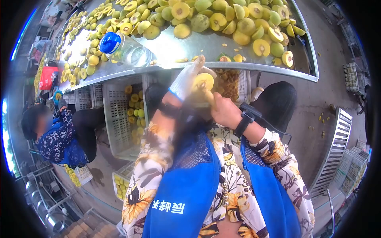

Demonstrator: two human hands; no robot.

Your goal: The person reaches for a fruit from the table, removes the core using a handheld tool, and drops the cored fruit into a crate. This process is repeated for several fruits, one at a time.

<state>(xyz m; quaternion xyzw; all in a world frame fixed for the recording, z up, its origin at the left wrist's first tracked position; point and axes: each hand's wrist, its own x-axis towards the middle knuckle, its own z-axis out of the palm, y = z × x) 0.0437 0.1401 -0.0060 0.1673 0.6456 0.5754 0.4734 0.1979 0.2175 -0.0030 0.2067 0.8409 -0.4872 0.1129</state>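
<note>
My left hand (186, 83), in a white glove, holds a yellow fruit half (203, 81) with its cut face showing, just in front of the table's metal edge. Bare and closed, my right hand (227, 112) grips a yellowish tool handle (209, 97) that reaches up to the fruit half. The tool's tip cannot be made out against the fruit. Below the hands, a crate (245, 85) holds brownish-yellow scraps. Many whole and halved fruits (217, 20) lie on the metal table (170, 49) beyond the hands.
A clear bottle with a blue cap (133, 50) lies on the table. A white crate (116, 119) with fruit stands below, left of my legs. Another person (59, 137) sits at the far left, holding something round and blue-rimmed. A slatted rack (332, 148) stands at right.
</note>
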